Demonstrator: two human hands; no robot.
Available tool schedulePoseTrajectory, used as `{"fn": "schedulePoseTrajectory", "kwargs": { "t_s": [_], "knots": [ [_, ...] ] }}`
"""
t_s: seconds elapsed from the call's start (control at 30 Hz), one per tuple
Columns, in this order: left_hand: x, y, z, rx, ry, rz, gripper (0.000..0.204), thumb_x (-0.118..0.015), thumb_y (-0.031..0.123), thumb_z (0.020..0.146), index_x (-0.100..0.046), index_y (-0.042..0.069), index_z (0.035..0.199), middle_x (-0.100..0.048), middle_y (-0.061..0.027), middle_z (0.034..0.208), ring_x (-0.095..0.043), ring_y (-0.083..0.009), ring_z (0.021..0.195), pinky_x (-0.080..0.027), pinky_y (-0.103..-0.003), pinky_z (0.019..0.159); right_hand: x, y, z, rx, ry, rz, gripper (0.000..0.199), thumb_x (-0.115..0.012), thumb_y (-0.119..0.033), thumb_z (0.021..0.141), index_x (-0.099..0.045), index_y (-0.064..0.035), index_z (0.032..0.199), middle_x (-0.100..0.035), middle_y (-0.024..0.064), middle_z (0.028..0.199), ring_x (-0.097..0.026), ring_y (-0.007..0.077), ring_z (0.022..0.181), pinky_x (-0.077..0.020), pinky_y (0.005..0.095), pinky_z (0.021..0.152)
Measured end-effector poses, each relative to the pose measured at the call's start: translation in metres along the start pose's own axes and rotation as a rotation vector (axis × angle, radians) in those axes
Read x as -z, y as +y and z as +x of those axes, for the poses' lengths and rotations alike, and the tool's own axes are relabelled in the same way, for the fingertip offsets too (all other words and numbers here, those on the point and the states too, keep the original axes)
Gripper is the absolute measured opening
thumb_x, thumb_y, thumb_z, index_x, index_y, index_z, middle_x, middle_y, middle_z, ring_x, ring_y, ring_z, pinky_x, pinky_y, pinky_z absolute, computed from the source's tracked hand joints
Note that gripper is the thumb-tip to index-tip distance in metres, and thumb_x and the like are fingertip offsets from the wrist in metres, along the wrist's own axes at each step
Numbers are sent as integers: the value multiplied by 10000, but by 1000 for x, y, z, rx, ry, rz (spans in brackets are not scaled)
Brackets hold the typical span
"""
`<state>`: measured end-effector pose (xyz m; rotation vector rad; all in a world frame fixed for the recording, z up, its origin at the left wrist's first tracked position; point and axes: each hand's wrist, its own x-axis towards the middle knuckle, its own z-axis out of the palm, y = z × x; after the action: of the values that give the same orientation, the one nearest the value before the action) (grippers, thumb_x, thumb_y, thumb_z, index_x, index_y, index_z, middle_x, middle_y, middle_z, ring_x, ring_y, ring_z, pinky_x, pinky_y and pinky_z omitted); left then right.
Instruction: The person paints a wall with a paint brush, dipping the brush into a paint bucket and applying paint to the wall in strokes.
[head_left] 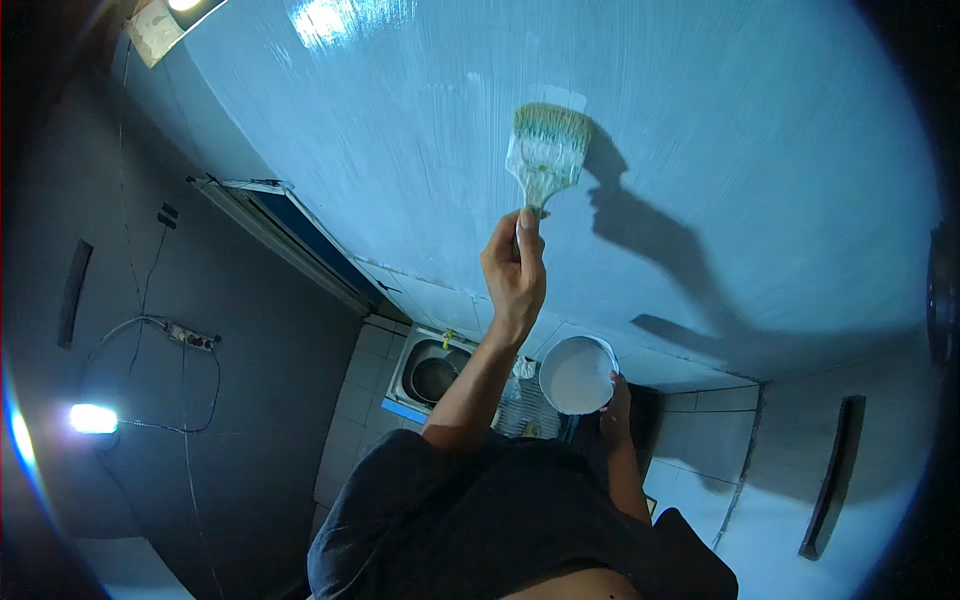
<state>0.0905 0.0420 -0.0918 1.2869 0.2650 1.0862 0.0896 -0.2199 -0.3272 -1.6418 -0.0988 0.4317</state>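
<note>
My left hand [516, 270] is raised with its fingers closed round the handle of a wide paintbrush [545, 160]. The brush's pale bristles point up and lie against or just in front of the painted wall [400, 160]; which of the two, I cannot tell. A fresh-looking white patch shows just above the bristle tips. Lower down and to the right, my right hand [617, 405] grips the rim and side of a round white bucket [578, 376]. Pale, whitish paint fills part of the bucket. Wet, streaky brush marks run up and down the wall.
A steel sink [428, 368] with a dark pan stands below my left arm, beside a ribbed drainboard [530, 408]. On the dark left wall hang a lit lamp [93, 419], loose cables and a power strip [188, 336]. A framed opening [300, 235] is at left.
</note>
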Motion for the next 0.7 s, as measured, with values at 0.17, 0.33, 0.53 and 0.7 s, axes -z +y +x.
{"fn": "schedulePoseTrajectory", "kwargs": {
  "t_s": [0.17, 0.33, 0.53, 0.7],
  "knots": [
    [37, -94, -70, 244, 50, 108, 389, -467, 301, 975, -586, -58, 886, -357, 62, 623, -296, -33, 566, -227, -222, 482, 4, 3, -11, 22, 132, 153, 380, -449, -355, 930, -528, -28, 1107, -548, 55, 986, -531, 175, 954, -464, 296, 703],
    [87, -156, -135, 372, 63, 277, 402, -478, 316, 964, -598, -57, 873, -379, 52, 603, -317, -39, 556, -243, -238, 482, 20, 3, -5, -103, 106, 273, 336, -489, -337, 924, -541, -17, 1013, -542, 60, 957, -502, 162, 908, -390, 299, 814],
    [85, -115, -137, 327, 75, 362, 386, -498, 290, 951, -631, -65, 880, -412, 47, 589, -351, -42, 546, -270, -230, 477, 17, 3, -5, -29, 126, 311, 316, -451, -277, 947, -501, 30, 998, -503, 90, 953, -491, 187, 875, -409, 334, 835],
    [12, 32, -48, 70, -19, -14, 288, -481, 192, 974, -596, -70, 946, -416, 38, 595, -346, -23, 531, -255, -200, 455, 27, 0, -6, 215, -45, -306, 508, -510, -365, 892, -452, 24, 1213, -524, 185, 1133, -523, 305, 1047, -409, 372, 899]
  ]
}}
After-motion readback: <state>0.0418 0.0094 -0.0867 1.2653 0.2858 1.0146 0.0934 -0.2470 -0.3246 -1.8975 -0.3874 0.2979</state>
